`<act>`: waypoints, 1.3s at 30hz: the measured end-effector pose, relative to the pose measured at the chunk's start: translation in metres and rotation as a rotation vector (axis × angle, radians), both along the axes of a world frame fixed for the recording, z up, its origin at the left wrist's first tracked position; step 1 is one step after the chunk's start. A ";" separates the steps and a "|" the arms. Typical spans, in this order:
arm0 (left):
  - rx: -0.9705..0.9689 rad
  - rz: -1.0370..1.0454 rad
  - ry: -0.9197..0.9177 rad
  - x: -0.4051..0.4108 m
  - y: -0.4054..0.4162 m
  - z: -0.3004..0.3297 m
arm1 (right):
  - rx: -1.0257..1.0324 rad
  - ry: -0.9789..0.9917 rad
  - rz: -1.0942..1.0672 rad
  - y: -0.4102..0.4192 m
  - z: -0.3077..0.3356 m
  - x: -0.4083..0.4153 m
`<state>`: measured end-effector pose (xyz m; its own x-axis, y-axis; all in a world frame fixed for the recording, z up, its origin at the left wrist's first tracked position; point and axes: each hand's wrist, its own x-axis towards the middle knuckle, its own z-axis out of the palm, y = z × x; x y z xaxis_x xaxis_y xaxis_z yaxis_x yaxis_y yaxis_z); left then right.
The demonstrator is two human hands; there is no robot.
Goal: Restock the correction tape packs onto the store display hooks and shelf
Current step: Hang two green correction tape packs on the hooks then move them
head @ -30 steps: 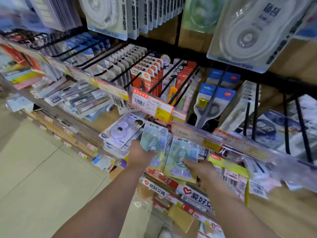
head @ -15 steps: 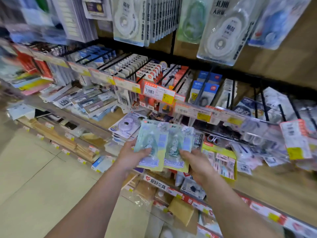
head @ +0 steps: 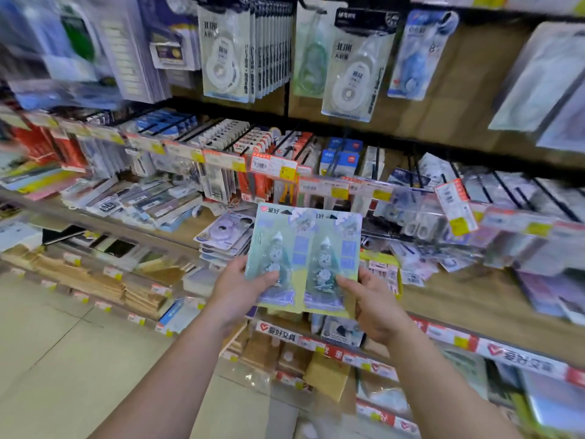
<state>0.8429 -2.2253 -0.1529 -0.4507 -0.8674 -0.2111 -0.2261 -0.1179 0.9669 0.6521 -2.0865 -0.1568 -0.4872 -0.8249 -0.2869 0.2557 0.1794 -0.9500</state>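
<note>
Two pale green correction tape packs are held side by side and upright in front of the display. My left hand (head: 235,286) grips the left pack (head: 274,245) at its lower left edge, thumb on its face. My right hand (head: 373,299) grips the right pack (head: 329,255) at its lower right corner. Behind them a stack of purple and white tape packs (head: 221,232) lies on the wooden shelf (head: 474,299). White correction tape packs (head: 221,55) hang from hooks in the top row.
Black display hooks (head: 221,131) with price tags (head: 273,166) carry stationery across the middle row. Loose packs (head: 421,258) lie on the shelf to the right. Notebooks and envelopes (head: 95,280) fill lower shelves on the left, above a tiled floor (head: 63,359).
Both hands have drawn the two packs up and out from the shelf, and now hold them together and upright. My view has tilted upward, bringing the top row of hanging packs into sight.
</note>
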 end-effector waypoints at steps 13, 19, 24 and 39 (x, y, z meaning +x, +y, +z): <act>-0.264 -0.172 0.137 -0.085 0.044 0.086 | -0.212 0.266 -0.263 0.069 0.089 -0.046; -0.341 -0.246 0.264 -0.145 0.075 0.124 | -0.243 0.383 -0.383 0.105 0.130 -0.084; -0.372 -0.303 0.316 -0.204 0.101 0.136 | -0.282 0.442 -0.530 0.138 0.151 -0.121; -0.370 -0.214 0.284 -0.327 0.171 0.151 | -0.158 0.693 -0.593 0.191 0.179 -0.251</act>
